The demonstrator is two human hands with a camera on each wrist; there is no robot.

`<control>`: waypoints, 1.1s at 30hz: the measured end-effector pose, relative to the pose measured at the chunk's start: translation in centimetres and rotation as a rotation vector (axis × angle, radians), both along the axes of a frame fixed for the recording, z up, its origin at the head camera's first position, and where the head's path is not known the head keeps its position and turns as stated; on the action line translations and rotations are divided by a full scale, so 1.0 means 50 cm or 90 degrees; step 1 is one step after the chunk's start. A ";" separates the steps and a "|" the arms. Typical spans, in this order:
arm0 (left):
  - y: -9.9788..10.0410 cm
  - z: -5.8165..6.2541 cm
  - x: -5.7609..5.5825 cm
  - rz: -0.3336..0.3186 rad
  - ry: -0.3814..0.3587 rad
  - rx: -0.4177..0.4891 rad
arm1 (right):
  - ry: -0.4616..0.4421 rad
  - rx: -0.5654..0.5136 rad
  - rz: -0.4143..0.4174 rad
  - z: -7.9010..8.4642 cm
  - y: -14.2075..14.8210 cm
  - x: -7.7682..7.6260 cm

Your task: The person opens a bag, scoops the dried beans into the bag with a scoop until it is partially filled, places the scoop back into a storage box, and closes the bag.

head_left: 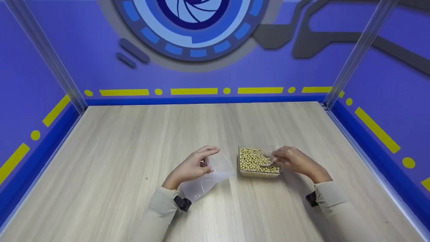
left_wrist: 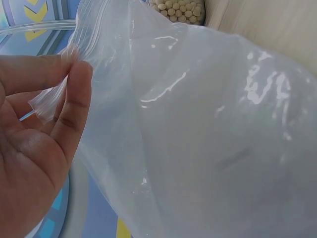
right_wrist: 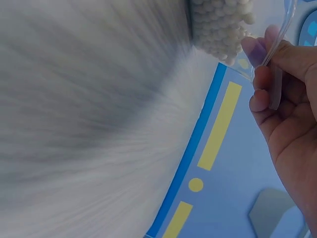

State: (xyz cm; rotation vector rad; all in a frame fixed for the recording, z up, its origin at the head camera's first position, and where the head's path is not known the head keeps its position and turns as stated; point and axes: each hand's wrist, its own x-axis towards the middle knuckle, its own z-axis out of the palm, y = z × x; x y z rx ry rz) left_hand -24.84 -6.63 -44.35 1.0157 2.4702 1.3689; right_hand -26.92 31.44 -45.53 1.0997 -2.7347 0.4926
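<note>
My left hand (head_left: 191,167) pinches the zip-edged mouth of a clear plastic zip bag (head_left: 220,164) between thumb and fingers. In the left wrist view the bag (left_wrist: 208,124) spreads out wide, with no contents visible in it. To its right, a clear rectangular container (head_left: 260,174) holds many round yellowish beans (head_left: 249,159), probably soybeans. My right hand (head_left: 297,162) reaches over the container's right side and grips the handle of a translucent spoon (head_left: 267,164), whose bowl lies at the beans. In the right wrist view, fingers curl round the handle (right_wrist: 276,91).
Bag and container stand on a light wood-grain table (head_left: 141,141). Blue printed panels (head_left: 208,79) with yellow marks wall it at the back and both sides. Metal posts (head_left: 352,50) rise at the back corners.
</note>
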 end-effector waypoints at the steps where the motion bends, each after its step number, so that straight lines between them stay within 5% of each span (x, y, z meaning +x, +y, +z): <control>1: -0.001 -0.001 0.000 -0.001 -0.002 0.001 | 0.001 -0.002 0.002 0.000 0.000 0.000; 33: -0.010 -0.001 -0.002 0.002 0.007 -0.003 | 0.026 -0.084 0.001 -0.021 0.009 -0.003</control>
